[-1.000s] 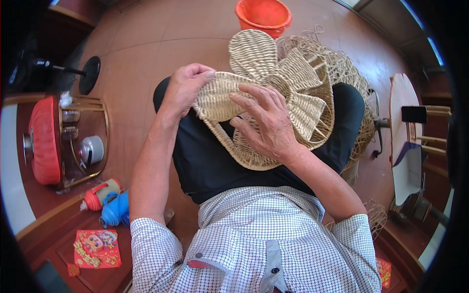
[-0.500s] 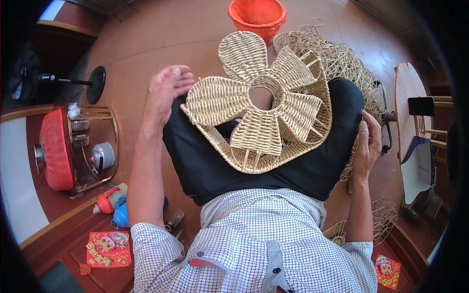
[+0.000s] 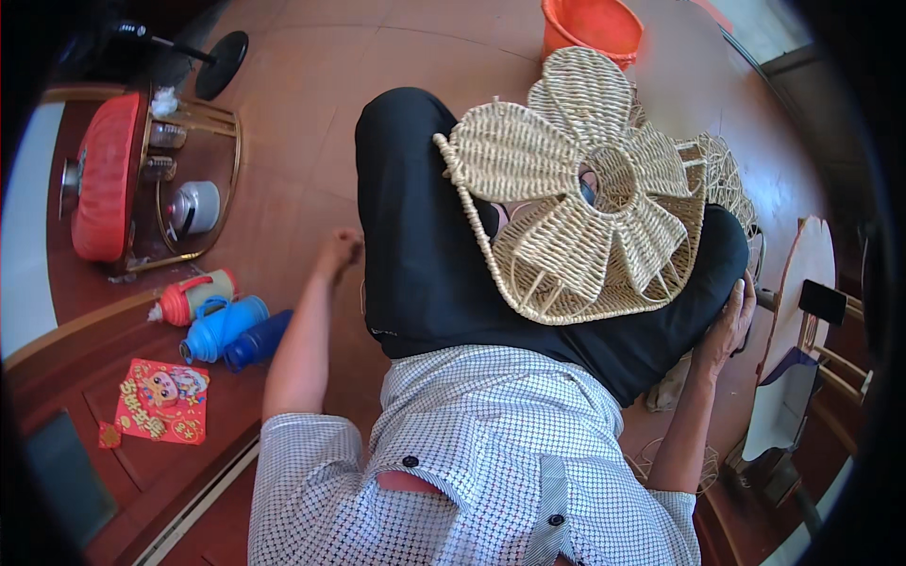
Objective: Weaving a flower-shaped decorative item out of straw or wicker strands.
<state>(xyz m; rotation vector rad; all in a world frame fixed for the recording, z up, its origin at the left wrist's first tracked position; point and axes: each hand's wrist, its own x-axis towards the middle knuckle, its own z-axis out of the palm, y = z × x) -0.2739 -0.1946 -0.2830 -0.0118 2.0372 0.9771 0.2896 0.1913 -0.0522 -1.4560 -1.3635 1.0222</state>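
A woven straw basket [image 3: 604,304] with a rounded rim rests tilted on my lap, mostly over my right thigh. Flower-like petals [image 3: 514,151] of the same twisted straw stand over it around an open ring [image 3: 604,179]. Bare spokes show between some petals and the rim. Neither hand touches this weaving. My left hand [image 3: 342,253] hangs low beside my left thigh, its fingers curled in; whatever they may hold is hidden. My right hand [image 3: 731,325] lies against the outer side of my right knee, fingers stretched out and holding nothing visible.
An orange bucket [image 3: 593,30] stands on the floor ahead, with loose straw cord [image 3: 727,174] right of it. To the left are a rack with a kettle [image 3: 196,208], several flasks [image 3: 226,325] and a fan base [image 3: 223,64]. A chair-like wooden piece [image 3: 793,311] stands at right.
My left hand has dropped from beside the weaving to beside my thigh, its open fingers now curled. My right hand has settled against my knee. The view has shifted, and the basket appears further right.
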